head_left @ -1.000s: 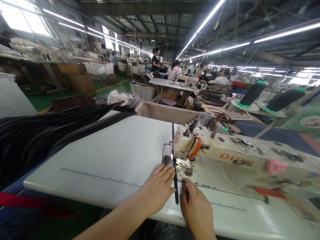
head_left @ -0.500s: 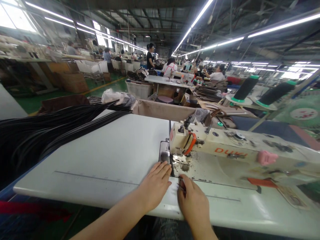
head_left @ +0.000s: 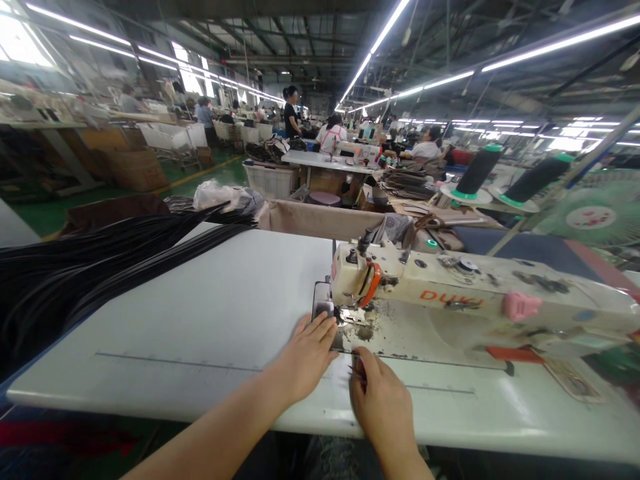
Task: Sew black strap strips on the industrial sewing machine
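My left hand [head_left: 307, 350] lies flat with fingers stretched out on the white table [head_left: 240, 293], its fingertips beside the presser foot [head_left: 353, 315] of a sewing machine [head_left: 425, 293]. Whether anything lies under that palm is hidden. Just to the right, my right hand [head_left: 383, 393] rests on the table near its front edge, fingers curled round a small tool with two thin pointed tips [head_left: 351, 371]. Most of the tool is inside the hand, so I cannot tell tweezers from thread snips.
Long black strips [head_left: 100, 267] are heaped over the table's left side. Black thread cones [head_left: 477, 173] stand at the right, near a green fan [head_left: 590, 217]. A pink object [head_left: 521, 305] sits on the machine arm. Beyond the table are a fabric-lined bin [head_left: 320, 220] and people at other machines.
The whole view has shifted slightly, so the scene sits a little further left. Both hands stay almost in place beside the presser foot, with the pointed tool still in the right.
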{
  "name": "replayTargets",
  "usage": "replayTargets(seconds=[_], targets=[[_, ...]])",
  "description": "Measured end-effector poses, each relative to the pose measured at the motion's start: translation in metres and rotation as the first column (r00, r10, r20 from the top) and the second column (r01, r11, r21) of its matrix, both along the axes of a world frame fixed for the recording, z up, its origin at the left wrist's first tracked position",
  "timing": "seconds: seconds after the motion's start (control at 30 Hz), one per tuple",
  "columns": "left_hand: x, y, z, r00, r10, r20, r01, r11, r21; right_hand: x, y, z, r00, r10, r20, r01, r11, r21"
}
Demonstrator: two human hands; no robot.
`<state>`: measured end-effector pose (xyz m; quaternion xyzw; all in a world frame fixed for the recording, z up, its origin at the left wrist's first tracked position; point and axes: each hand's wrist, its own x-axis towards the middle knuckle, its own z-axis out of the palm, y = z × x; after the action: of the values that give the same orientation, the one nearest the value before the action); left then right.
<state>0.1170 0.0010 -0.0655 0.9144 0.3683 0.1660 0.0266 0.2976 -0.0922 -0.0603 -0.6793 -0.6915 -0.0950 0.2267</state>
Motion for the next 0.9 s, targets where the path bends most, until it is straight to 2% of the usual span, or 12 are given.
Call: replayTargets(seconds=[0.27,0.57,0.73,0.9], targets=[[0.002,0.009,0.013,0.999,0.037,-0.018,-0.039,0.993,-0.114,0.002,0.0,-0.013,0.999,-0.02,-0.039,0.02,1.0,0.022],[0.002,0.016,0.023,0.999,0.054,0.004,-0.052,0.976,-0.213,0.002,0.001,-0.015,0.999,-0.012,-0.045,0.011,1.0,-0.003],[-0.003,0.028,0.033,0.998,0.018,0.06,-0.005,0.977,-0.211,0.001,0.0,-0.008,0.999,-0.008,-0.035,0.008,1.0,-0.007],[0.001,0.055,0.024,0.973,0.022,0.231,0.03,0.976,-0.218,0.0,-0.001,-0.005,0.999,-0.012,-0.038,0.011,1.0,-0.017]])
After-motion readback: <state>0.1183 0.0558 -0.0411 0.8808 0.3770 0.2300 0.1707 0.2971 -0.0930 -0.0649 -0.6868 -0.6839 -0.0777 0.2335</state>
